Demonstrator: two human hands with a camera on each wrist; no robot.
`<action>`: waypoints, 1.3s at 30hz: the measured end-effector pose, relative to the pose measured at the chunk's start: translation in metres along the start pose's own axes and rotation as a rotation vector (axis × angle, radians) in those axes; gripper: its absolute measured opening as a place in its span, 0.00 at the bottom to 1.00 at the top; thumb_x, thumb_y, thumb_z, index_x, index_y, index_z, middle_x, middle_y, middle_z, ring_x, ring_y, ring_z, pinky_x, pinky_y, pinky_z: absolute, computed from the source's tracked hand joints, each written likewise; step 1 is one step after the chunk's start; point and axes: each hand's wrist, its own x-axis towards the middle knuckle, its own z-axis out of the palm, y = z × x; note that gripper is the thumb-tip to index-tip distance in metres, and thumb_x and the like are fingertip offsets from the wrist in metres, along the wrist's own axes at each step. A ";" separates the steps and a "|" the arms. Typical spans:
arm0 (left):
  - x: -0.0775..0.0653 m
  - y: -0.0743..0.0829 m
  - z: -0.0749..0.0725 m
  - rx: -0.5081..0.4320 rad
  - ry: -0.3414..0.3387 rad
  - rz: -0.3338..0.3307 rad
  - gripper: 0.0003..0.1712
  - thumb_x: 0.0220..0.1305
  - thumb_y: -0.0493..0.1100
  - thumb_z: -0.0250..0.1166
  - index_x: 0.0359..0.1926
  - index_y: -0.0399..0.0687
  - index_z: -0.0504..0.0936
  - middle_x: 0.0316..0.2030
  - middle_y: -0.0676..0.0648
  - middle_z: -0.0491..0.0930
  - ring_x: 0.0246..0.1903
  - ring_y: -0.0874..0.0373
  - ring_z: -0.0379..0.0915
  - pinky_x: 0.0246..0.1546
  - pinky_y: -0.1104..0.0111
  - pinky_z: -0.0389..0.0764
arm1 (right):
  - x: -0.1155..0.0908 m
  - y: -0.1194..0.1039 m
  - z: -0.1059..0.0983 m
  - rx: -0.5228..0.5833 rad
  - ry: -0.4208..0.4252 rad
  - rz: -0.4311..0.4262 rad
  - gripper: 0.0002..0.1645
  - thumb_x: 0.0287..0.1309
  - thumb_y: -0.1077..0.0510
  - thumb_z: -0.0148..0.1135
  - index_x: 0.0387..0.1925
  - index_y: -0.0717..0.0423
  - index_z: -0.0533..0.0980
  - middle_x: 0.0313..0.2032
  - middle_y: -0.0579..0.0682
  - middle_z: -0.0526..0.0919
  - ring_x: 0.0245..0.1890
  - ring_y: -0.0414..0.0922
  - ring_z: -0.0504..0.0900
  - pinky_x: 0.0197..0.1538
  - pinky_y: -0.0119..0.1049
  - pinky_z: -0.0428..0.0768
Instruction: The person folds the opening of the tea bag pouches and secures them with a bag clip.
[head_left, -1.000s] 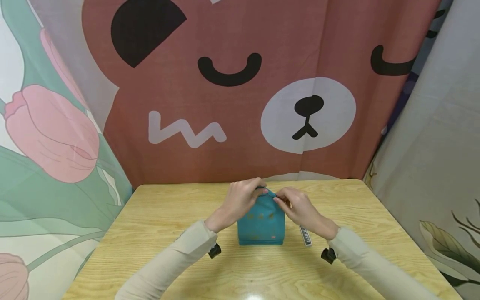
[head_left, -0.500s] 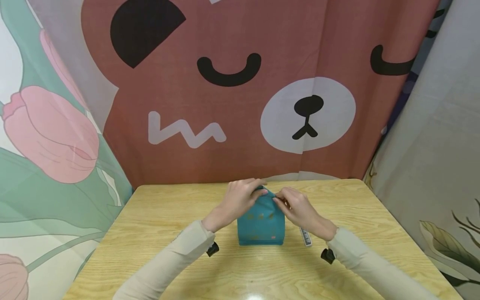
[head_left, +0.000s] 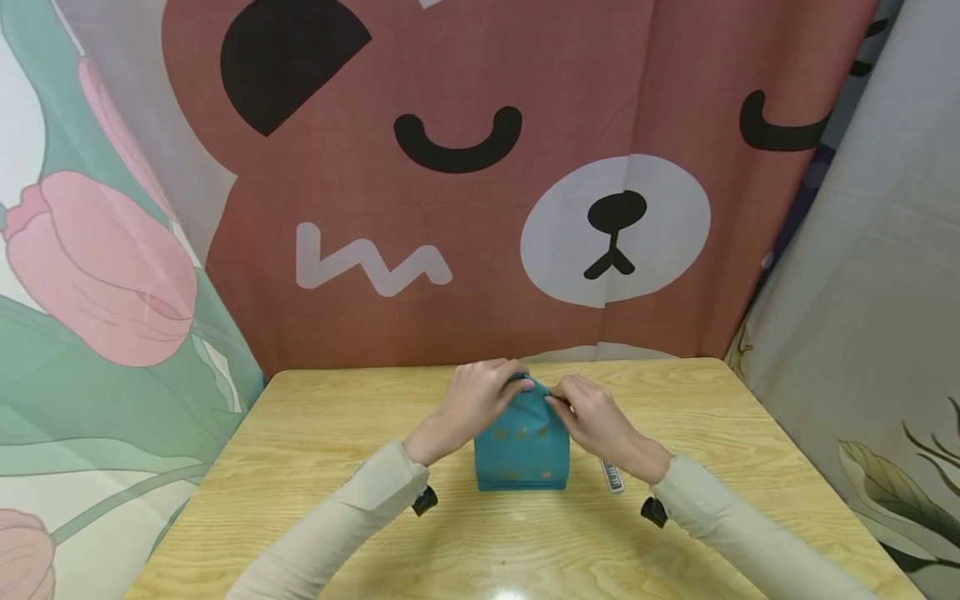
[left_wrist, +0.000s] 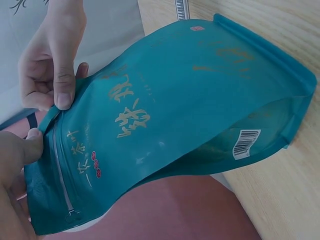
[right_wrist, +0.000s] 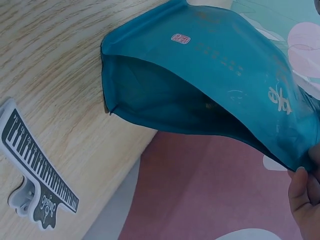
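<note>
A teal stand-up pouch (head_left: 521,457) stands upright on the table, marked with gold characters and a barcode (left_wrist: 246,144) on its side fold. My left hand (head_left: 477,402) grips its top edge from the left, thumb in front. Near the top right corner, the thumb and fingers of my right hand (head_left: 602,421) pinch the same edge. In the left wrist view a pale strip (left_wrist: 62,167) runs across the pouch just below the top edge, which looks folded near the right hand. To the pouch's right lies a clip (right_wrist: 40,170) with a piano-key pattern, untouched.
The pouch and clip lie on a light wooden table (head_left: 360,517). Behind the far edge hangs a reddish-brown curtain (head_left: 480,325) with a bear face. Patterned cloths hang at the left (head_left: 97,392) and right (head_left: 847,333). A small black wrist camera (head_left: 655,511) sits under each cuff.
My left forearm has shifted very slightly left, and the left fingers have drawn back a little along the top edge. The pouch and the clip stay in place.
</note>
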 end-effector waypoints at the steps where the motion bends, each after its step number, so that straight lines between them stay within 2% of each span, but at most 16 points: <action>1: 0.000 0.000 0.000 0.002 -0.002 -0.001 0.08 0.67 0.45 0.66 0.41 0.47 0.85 0.30 0.54 0.82 0.24 0.66 0.74 0.23 0.77 0.69 | 0.000 0.000 0.000 -0.005 -0.003 -0.003 0.19 0.45 0.77 0.72 0.31 0.59 0.72 0.27 0.47 0.72 0.24 0.38 0.70 0.27 0.27 0.72; 5: 0.000 0.000 0.001 0.007 -0.006 -0.001 0.09 0.68 0.46 0.66 0.41 0.47 0.85 0.31 0.53 0.83 0.24 0.66 0.75 0.23 0.77 0.69 | 0.000 0.000 0.000 -0.014 -0.009 -0.015 0.20 0.44 0.77 0.72 0.31 0.60 0.71 0.27 0.47 0.72 0.24 0.39 0.70 0.27 0.28 0.72; 12: 0.000 -0.001 0.002 0.009 0.015 0.009 0.08 0.66 0.45 0.67 0.41 0.46 0.85 0.30 0.52 0.82 0.24 0.65 0.75 0.23 0.76 0.70 | -0.001 0.000 0.000 0.004 -0.048 0.013 0.15 0.52 0.74 0.69 0.30 0.58 0.71 0.27 0.46 0.71 0.25 0.38 0.68 0.28 0.29 0.72; 21: 0.001 0.000 0.001 -0.012 0.011 0.003 0.09 0.66 0.44 0.67 0.43 0.44 0.85 0.30 0.52 0.82 0.22 0.64 0.75 0.21 0.77 0.68 | -0.003 0.001 0.003 -0.032 -0.020 -0.025 0.14 0.50 0.75 0.70 0.30 0.59 0.74 0.28 0.47 0.73 0.26 0.40 0.70 0.29 0.32 0.74; 25: 0.001 0.001 0.000 -0.004 0.003 0.003 0.10 0.67 0.44 0.66 0.44 0.45 0.85 0.29 0.52 0.83 0.21 0.66 0.73 0.20 0.78 0.66 | -0.002 -0.001 0.003 -0.065 -0.013 -0.037 0.12 0.52 0.73 0.69 0.30 0.59 0.75 0.27 0.48 0.73 0.26 0.40 0.70 0.28 0.33 0.74; 36: 0.002 -0.002 -0.002 0.012 -0.020 0.058 0.09 0.64 0.42 0.69 0.45 0.49 0.85 0.31 0.53 0.84 0.21 0.65 0.72 0.18 0.77 0.63 | -0.004 0.000 0.006 -0.110 0.007 -0.049 0.10 0.53 0.72 0.69 0.31 0.59 0.76 0.26 0.48 0.74 0.24 0.41 0.72 0.27 0.31 0.74; 39: 0.001 -0.002 -0.001 0.018 -0.025 0.060 0.08 0.64 0.42 0.70 0.44 0.49 0.85 0.31 0.54 0.84 0.21 0.65 0.73 0.17 0.78 0.63 | -0.005 0.001 0.007 -0.121 0.013 -0.058 0.07 0.58 0.70 0.66 0.31 0.59 0.77 0.26 0.48 0.73 0.24 0.41 0.72 0.26 0.31 0.74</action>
